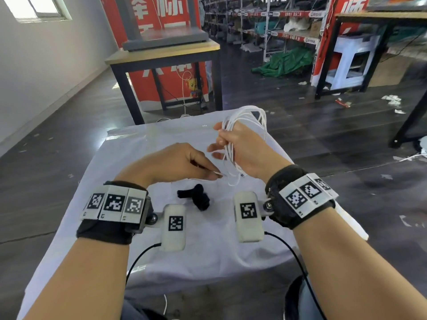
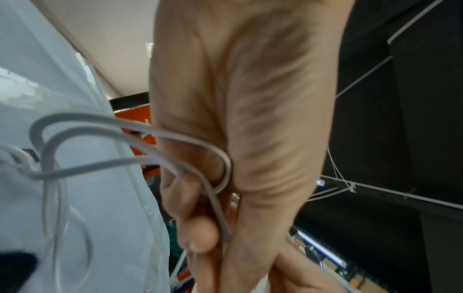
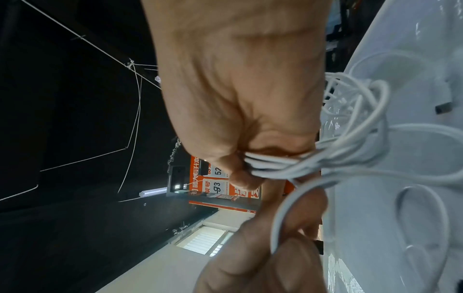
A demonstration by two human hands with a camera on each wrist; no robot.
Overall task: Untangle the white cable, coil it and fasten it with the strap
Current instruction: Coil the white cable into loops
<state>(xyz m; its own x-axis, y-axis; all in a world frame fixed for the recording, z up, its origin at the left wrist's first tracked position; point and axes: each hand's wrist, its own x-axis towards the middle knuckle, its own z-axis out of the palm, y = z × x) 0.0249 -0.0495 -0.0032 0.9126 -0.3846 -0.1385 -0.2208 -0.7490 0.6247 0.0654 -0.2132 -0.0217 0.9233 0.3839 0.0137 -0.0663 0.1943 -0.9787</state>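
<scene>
My right hand [image 1: 233, 146] is raised over the table and grips a bundle of white cable [image 1: 248, 116] loops; the coil stands up above the fist and more loops hang below it. The right wrist view shows the cable [image 3: 288, 164] strands clamped between thumb and fingers. Just to the left, my left hand [image 1: 184, 165] pinches a loose end of the cable [image 1: 218, 173] between thumb and fingertips; in the left wrist view the cable [image 2: 175, 138] bends round into that pinch. The black strap [image 1: 198, 196] lies on the white table cover, below both hands, touched by neither.
The small table [image 1: 143, 144] is draped in a white plastic sheet. Behind it stands a black-framed table [image 1: 166, 54] before a red banner. Dark floor with scattered litter surrounds it; shelving and another table [image 1: 369, 21] stand at the back right.
</scene>
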